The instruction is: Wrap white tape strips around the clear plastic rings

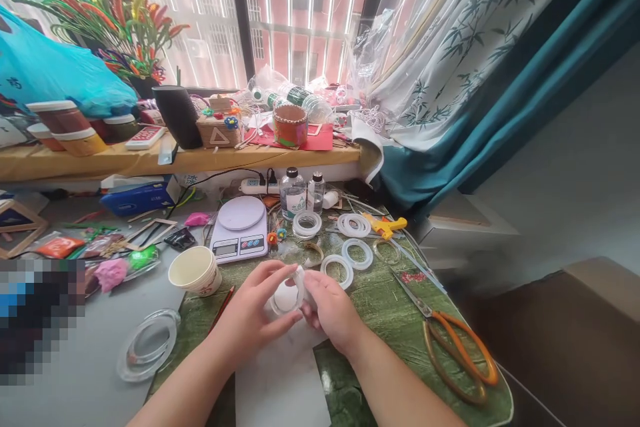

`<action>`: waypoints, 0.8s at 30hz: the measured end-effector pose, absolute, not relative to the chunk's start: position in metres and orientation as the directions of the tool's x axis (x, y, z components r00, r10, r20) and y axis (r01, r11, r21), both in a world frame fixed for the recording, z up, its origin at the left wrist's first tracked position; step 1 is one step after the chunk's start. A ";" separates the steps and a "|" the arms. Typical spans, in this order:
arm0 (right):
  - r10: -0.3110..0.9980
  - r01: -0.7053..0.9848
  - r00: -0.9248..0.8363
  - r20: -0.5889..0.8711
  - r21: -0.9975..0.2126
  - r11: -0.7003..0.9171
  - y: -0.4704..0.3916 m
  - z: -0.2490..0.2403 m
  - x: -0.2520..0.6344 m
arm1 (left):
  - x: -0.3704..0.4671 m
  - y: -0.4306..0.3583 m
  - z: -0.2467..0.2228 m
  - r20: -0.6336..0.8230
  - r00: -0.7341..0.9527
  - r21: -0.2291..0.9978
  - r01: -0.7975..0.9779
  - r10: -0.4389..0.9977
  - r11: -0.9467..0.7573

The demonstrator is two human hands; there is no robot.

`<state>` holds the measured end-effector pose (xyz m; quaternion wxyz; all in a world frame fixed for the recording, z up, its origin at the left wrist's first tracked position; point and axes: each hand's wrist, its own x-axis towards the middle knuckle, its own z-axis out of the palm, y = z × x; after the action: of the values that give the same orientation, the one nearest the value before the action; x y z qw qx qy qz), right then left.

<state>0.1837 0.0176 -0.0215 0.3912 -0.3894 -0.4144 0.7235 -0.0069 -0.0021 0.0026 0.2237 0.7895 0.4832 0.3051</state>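
A pale, translucent ring (300, 288) is raised above the green table, between my two hands. Fingers and thumb of my left hand (254, 303) close around its left side. My right hand (334, 310) pinches its right edge; whether a small white piece also sits in those fingers I cannot tell. Beneath the hands lies a white sheet of paper (280, 387). Just beyond my right hand rests a white ring mould (326, 270), with a bluish ring mould (369, 255) beside it. To the left stand paper cups (196, 273), stacked one in another, and a pencil (223, 307).
Large orange-handled scissors (453, 343) lie open at the right. A yellow glue gun (387, 227), a kitchen scale (240, 230) and clear bottles (293, 197) stand farther back. Clear ring moulds (173, 323) lie at the left, near bags of coloured clay (111, 275).
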 end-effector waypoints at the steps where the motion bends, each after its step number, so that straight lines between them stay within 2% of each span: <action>1: 0.891 -0.255 -0.391 -0.232 -0.903 -0.347 0.016 -0.020 0.183 | -0.006 -0.002 0.003 0.256 0.352 0.657 0.620 0.900 -0.430; 3: 0.902 -0.247 -0.387 -0.190 -0.922 -0.300 0.011 -0.017 0.182 | -0.004 -0.001 0.005 0.240 0.335 0.678 0.614 0.911 -0.404; 7: 0.935 -0.195 -0.354 -0.018 -0.976 -0.093 0.004 -0.012 0.179 | -0.002 0.000 0.004 0.204 0.295 0.698 0.625 0.934 -0.350; 9: 0.940 -0.218 -0.340 0.026 -0.975 -0.052 0.004 -0.013 0.177 | -0.001 -0.002 0.003 0.190 0.294 0.692 0.637 0.937 -0.340; 14: 0.925 -0.267 -0.375 -0.061 -0.949 -0.171 0.012 -0.020 0.179 | 0.000 -0.006 0.005 0.253 0.329 0.594 0.689 0.910 -0.415; 17: 0.908 -0.276 -0.413 -0.065 -0.941 -0.193 0.014 -0.019 0.182 | -0.001 -0.006 0.009 0.260 0.389 0.572 0.675 0.884 -0.465; 24: 0.918 -0.246 -0.394 -0.031 -0.960 -0.138 0.007 -0.009 0.179 | -0.001 -0.004 0.005 0.164 0.290 0.757 0.576 0.943 -0.309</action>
<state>0.1789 0.0068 -0.0094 0.4323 -0.3404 -0.4941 0.6731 -0.0007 -0.0037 0.0045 0.2952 0.7468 0.5085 0.3107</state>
